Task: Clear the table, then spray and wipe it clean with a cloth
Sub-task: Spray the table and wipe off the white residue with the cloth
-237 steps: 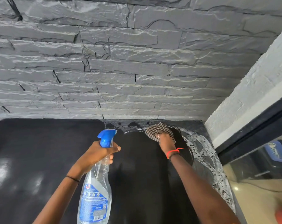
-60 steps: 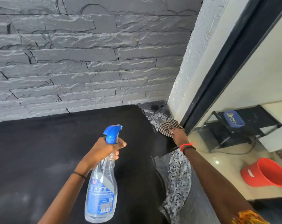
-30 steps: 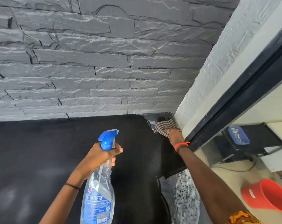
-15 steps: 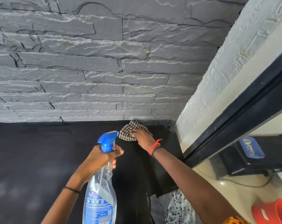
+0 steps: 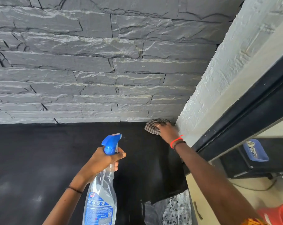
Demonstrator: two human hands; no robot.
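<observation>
As far as I could judge, the clearing step was done: only hands, cloth and bottle were over the black table [image 5: 40, 159]. Wiping was under way. Right hand [image 5: 167, 133] pressed the checked cloth [image 5: 151, 127] onto the tabletop in the far right corner, where stone wall [image 5: 89, 62] met white pillar [image 5: 218, 78]. Fingers lay over the cloth; curled into it or flat, I couldn't tell. Left hand [image 5: 102, 161] was clenched round the neck of the spray bottle [image 5: 102, 197], held above the table with the nozzle toward the wall. Left to do, my guess: the rest of the top. Faint pale patches showed at left, smear or glare unclear. Table's near and left edges were cut off, any spray film was unreadable on black, and the bottle base was out of frame. Red bucket [image 5: 281, 213] was only partly in view.
</observation>
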